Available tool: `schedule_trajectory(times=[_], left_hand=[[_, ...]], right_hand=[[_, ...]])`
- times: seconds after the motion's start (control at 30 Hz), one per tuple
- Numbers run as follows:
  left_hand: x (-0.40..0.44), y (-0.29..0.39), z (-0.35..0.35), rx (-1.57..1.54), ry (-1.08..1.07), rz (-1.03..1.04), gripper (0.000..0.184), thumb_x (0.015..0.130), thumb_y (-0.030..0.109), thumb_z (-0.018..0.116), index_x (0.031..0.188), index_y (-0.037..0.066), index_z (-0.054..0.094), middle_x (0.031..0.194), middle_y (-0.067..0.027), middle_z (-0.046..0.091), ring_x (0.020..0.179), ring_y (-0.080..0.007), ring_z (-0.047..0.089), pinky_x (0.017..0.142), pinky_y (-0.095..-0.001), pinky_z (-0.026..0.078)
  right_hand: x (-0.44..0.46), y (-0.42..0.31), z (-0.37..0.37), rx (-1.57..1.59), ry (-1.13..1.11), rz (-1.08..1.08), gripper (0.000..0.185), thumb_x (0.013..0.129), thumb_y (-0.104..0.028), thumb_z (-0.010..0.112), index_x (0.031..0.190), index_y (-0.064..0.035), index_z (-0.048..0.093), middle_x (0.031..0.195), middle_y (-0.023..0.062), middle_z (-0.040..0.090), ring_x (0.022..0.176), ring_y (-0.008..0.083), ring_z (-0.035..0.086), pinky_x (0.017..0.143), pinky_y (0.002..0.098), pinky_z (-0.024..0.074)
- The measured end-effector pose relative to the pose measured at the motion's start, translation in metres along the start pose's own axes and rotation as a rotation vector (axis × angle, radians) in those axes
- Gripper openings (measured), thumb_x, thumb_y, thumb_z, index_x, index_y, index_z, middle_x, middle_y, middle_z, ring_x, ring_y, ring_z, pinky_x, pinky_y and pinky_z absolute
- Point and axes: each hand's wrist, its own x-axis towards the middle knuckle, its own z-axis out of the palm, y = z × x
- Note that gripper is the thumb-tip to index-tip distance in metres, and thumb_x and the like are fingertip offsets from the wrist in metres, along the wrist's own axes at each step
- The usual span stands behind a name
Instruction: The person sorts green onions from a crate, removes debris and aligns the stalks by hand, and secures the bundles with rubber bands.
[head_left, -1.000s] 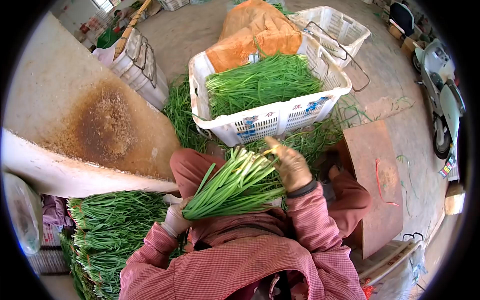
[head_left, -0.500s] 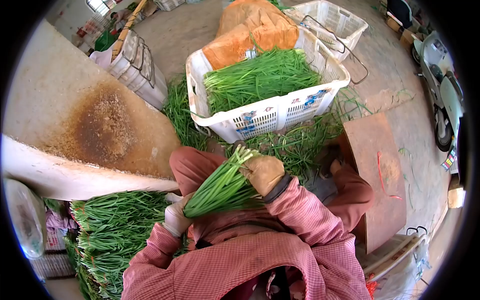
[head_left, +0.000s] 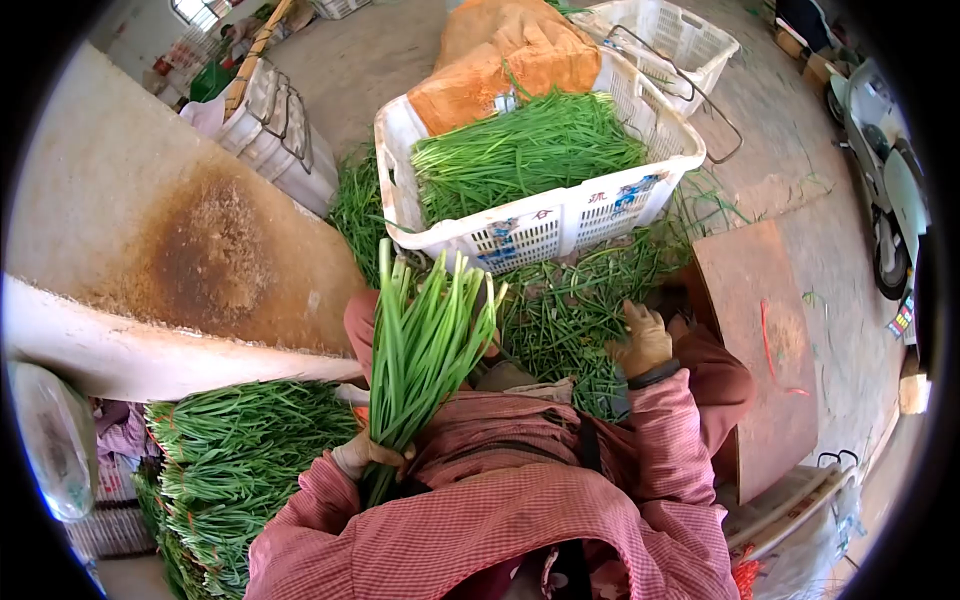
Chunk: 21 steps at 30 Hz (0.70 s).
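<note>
My left hand [head_left: 370, 455], in a pale glove, is closed around the lower part of a bunch of garlic chives [head_left: 425, 345]. The bunch stands nearly upright over my lap, its pale stem ends fanning out at the top. My right hand [head_left: 642, 340], in a tan glove, is apart from the bunch, by my right knee. Its fingers look loosely bent and parted, with nothing visible in them. Beneath and beside it, loose green leaves [head_left: 570, 335] litter the floor. Stacked bundles of chives [head_left: 240, 470], some with red ties, lie at my left.
Ahead stands a white crate [head_left: 570, 225] with chives and an orange cloth [head_left: 510, 60]. A stained slab [head_left: 110, 220] borders my left, with lidded containers [head_left: 280, 140] behind it. A brown board [head_left: 760, 350] carries a red tie [head_left: 768, 350]. A scooter [head_left: 890, 180] is parked far right.
My right hand has let go of the stem ends and moved right, to my knee. The chives, held in my left hand, have swung from slanting to nearly upright.
</note>
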Motion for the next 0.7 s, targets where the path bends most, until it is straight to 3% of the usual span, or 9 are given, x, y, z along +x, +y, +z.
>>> schedule_trajectory(times=[0.07,0.13,0.2,0.27,0.33,0.43,0.57,0.6,0.7], left_hand=[[0.000,-0.002,0.000,-0.007,-0.014,0.009,0.024,0.060,-0.001,0.063,0.083,0.000,0.055,0.073,-0.0085,0.057,0.058,-0.0206,0.056,0.052,-0.0299,0.047],[0.001,-0.004,-0.002,0.027,-0.023,0.003,0.025,0.060,-0.001,0.063,0.084,0.000,0.055,0.073,-0.0082,0.057,0.058,-0.0201,0.056,0.052,-0.0295,0.047],[0.004,-0.003,-0.003,0.062,-0.039,0.014,0.026,0.060,-0.002,0.063,0.084,0.000,0.055,0.073,-0.0079,0.057,0.059,-0.0196,0.056,0.052,-0.0291,0.047],[0.005,-0.005,-0.003,0.140,-0.055,0.087,0.025,0.060,0.000,0.064,0.084,0.000,0.056,0.074,-0.0073,0.058,0.059,-0.0186,0.056,0.053,-0.0292,0.047],[0.007,-0.007,-0.006,0.207,-0.080,0.117,0.024,0.061,0.000,0.063,0.084,0.001,0.056,0.075,-0.0068,0.058,0.061,-0.0177,0.056,0.053,-0.0293,0.047],[0.009,-0.007,-0.004,0.322,-0.114,0.227,0.026,0.064,0.003,0.065,0.089,0.002,0.057,0.081,-0.0062,0.060,0.068,-0.0169,0.058,0.061,-0.0286,0.048],[0.010,-0.007,0.000,0.485,-0.078,0.319,0.029,0.064,0.004,0.066,0.092,0.003,0.058,0.084,-0.0058,0.061,0.072,-0.0161,0.058,0.065,-0.0279,0.048],[0.009,-0.008,0.001,0.537,-0.054,0.340,0.029,0.065,0.005,0.067,0.092,0.003,0.058,0.084,-0.0057,0.061,0.073,-0.0159,0.058,0.066,-0.0277,0.048],[0.003,-0.013,0.005,0.687,0.052,0.390,0.031,0.065,0.006,0.067,0.094,0.003,0.058,0.087,-0.0054,0.062,0.076,-0.0153,0.058,0.069,-0.0272,0.047]], right_hand=[[0.008,-0.003,0.008,0.957,0.340,-0.039,0.041,0.069,0.009,0.059,0.107,-0.0055,0.054,0.096,0.0113,0.058,0.089,0.0226,0.055,0.074,0.0298,0.0457],[0.012,-0.031,-0.025,0.992,0.384,0.010,0.037,0.066,0.009,0.062,0.099,-0.0070,0.058,0.096,0.0104,0.057,0.095,0.0236,0.052,0.081,0.0309,0.0426],[0.019,-0.044,-0.036,0.786,0.577,-0.261,0.029,0.065,0.008,0.064,0.090,-0.0066,0.062,0.097,0.0091,0.058,0.097,0.0227,0.050,0.085,0.0315,0.0398],[0.019,-0.066,-0.044,0.857,0.636,-0.282,0.018,0.066,0.000,0.066,0.083,-0.0073,0.065,0.098,0.0095,0.058,0.098,0.0220,0.050,0.090,0.0324,0.0353],[0.020,-0.079,-0.054,0.733,0.588,-0.370,0.016,0.067,-0.003,0.066,0.082,-0.0080,0.066,0.100,0.0112,0.059,0.104,0.0222,0.048,0.094,0.0345,0.0308],[0.028,-0.098,-0.059,0.563,0.457,-0.476,0.021,0.064,-0.010,0.068,0.084,-0.0087,0.065,0.114,0.0147,0.051,0.115,0.0270,0.039,0.097,0.0398,0.0268],[0.048,-0.114,-0.048,-0.094,0.060,-0.444,0.048,0.066,-0.034,0.064,0.111,-0.0200,0.054,0.136,0.0086,0.026,0.125,0.0337,0.018,0.097,0.0488,0.0238],[0.051,-0.116,-0.041,-0.188,0.036,-0.452,0.048,0.067,-0.034,0.060,0.114,-0.0230,0.052,0.131,0.0078,0.034,0.124,0.0321,0.023,0.097,0.0475,0.0250],[0.059,-0.108,-0.029,0.015,-0.075,-0.447,0.036,0.067,-0.029,0.058,0.103,-0.0226,0.057,0.122,0.0029,0.046,0.117,0.0258,0.035,0.095,0.0448,0.0278]])
